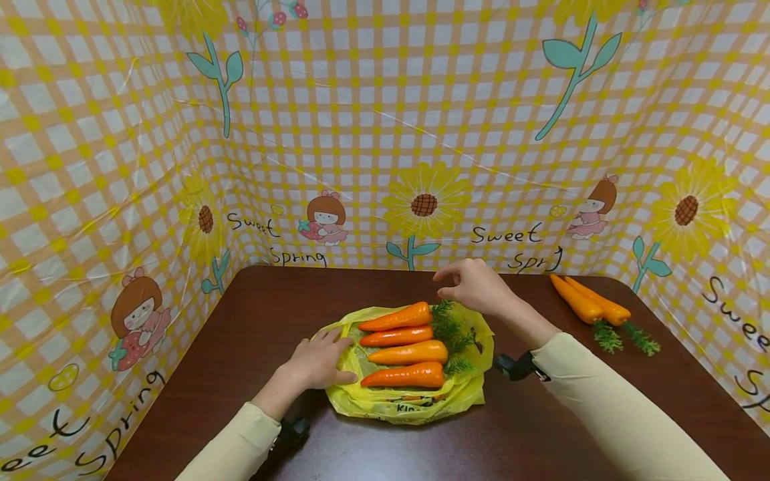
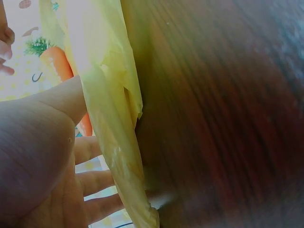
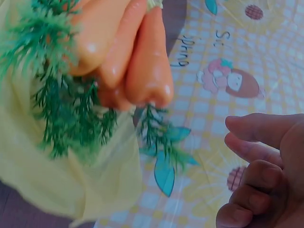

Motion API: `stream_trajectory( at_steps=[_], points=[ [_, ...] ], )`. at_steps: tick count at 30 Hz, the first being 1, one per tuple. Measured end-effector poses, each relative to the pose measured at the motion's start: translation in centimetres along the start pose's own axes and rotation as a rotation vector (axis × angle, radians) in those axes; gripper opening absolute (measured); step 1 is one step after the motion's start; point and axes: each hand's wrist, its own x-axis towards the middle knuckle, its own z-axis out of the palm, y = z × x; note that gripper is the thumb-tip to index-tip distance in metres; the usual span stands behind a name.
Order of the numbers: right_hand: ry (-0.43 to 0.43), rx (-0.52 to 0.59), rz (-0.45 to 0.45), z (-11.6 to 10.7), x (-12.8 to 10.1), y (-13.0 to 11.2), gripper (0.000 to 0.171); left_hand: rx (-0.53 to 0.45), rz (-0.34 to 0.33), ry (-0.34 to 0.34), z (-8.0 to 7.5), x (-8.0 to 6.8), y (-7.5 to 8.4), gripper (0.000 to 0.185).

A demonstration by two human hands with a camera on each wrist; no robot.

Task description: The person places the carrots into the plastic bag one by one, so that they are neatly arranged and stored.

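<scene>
A crumpled yellow plastic bag lies on the table with several orange toy carrots side by side on it, tips toward the left. Their green leafy tops spread over the bag's right part. My left hand rests at the bag's left edge, fingers spread and fairly straight; in the left wrist view a fold of the bag covers its fingertips. Above the bag's far right corner hovers my right hand, holding nothing, with thumb and index finger apart and the other fingers loosely curled.
Two more carrots with green tops lie at the far right of the dark brown table. A checked, flower-printed cloth rises behind the table and along both sides. Each wrist wears a black camera.
</scene>
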Motion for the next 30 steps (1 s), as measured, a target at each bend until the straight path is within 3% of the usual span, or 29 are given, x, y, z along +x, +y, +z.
stream_trajectory(
  at_steps=[16, 30],
  points=[
    [0.136, 0.004, 0.119, -3.9, -2.4, 5.4, 0.035, -0.003, 0.003, 0.011, 0.0, -0.1, 0.1, 0.072],
    [0.208, 0.040, 0.220, -5.5, -4.6, 10.4, 0.046, -0.002, 0.001, 0.002, 0.2, 0.0, -0.1, 0.072]
  ],
)
